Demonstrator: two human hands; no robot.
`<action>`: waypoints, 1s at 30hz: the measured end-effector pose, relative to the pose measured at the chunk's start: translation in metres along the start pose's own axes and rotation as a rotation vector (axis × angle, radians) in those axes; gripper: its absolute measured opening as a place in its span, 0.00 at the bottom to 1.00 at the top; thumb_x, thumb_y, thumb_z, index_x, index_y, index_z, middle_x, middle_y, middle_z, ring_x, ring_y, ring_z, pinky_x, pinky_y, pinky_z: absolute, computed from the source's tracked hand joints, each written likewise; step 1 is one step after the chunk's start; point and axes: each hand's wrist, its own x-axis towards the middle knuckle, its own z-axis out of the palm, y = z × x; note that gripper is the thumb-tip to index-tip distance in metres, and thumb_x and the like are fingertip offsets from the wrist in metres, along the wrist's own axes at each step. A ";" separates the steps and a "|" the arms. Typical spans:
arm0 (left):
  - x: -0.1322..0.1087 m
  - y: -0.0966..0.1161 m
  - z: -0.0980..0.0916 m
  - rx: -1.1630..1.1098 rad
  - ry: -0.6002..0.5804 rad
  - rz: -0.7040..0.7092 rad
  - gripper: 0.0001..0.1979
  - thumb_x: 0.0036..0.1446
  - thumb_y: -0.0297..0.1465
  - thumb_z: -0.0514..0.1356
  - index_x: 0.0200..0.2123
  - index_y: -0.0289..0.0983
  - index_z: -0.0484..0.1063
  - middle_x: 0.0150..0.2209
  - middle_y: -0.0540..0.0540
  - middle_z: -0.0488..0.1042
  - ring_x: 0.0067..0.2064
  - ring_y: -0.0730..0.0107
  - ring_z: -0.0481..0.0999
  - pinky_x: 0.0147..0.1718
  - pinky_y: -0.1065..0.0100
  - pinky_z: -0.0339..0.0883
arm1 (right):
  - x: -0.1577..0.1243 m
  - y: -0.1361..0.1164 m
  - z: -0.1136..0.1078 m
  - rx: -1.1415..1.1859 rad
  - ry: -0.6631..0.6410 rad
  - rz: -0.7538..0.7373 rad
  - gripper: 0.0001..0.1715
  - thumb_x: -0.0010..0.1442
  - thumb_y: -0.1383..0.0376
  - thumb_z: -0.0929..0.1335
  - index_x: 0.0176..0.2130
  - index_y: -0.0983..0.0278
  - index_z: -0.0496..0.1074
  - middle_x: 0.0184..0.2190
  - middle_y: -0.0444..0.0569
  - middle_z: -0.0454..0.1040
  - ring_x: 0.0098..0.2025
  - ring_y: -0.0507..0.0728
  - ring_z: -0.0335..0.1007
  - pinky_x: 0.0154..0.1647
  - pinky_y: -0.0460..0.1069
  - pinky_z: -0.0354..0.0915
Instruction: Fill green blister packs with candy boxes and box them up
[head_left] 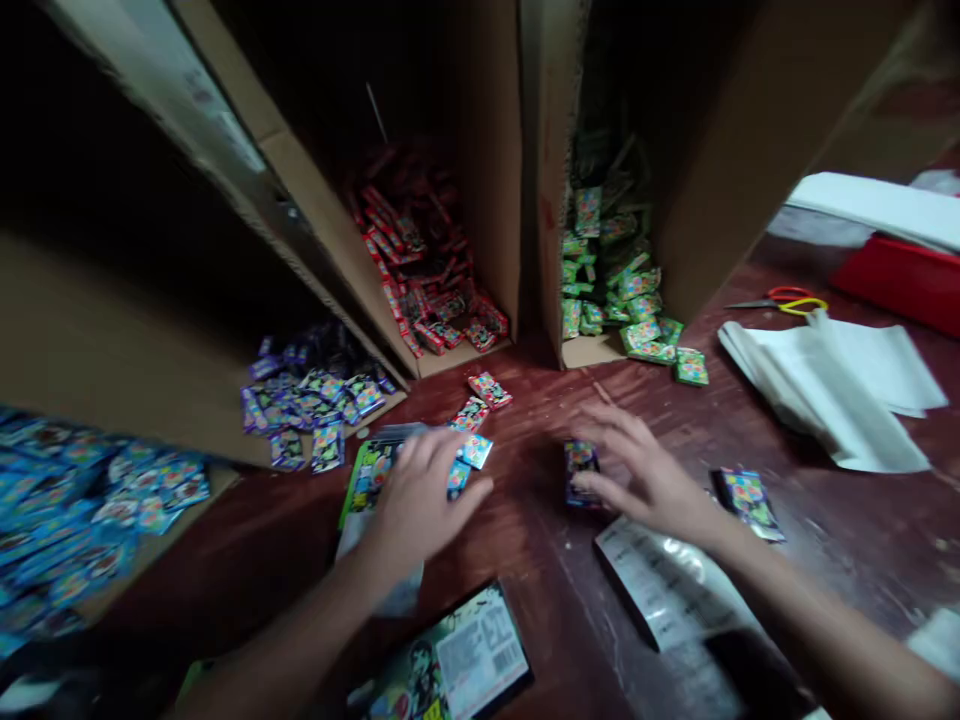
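My left hand (424, 495) lies with spread fingers over a green card (365, 478) and small blue sachets (472, 452) on the dark wooden table (525, 560). My right hand (637, 470) reaches leftward, fingers stretched out, its tips at a small dark sachet (581, 470). Both hands are blurred by motion. Two red sachets (489, 390) lie just beyond my left hand. Another dark sachet (746, 500) rests to the right of my right wrist.
Cardboard boxes on their sides hold sorted sachets: blue (82, 510), purple (315, 395), red (424, 270), green (607, 280). A silvery packet (660, 590) and a printed card (457, 665) lie near me. White paper sheets (832, 385), scissors (784, 300) and a red object (900, 275) lie at right.
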 end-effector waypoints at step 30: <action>-0.081 0.095 0.032 -0.198 -0.280 0.012 0.42 0.48 0.47 0.69 0.64 0.41 0.63 0.54 0.41 0.70 0.54 0.49 0.68 0.56 0.49 0.60 | -0.098 -0.057 -0.011 0.310 -0.471 0.513 0.24 0.70 0.49 0.62 0.57 0.56 0.73 0.52 0.49 0.80 0.51 0.61 0.79 0.54 0.57 0.73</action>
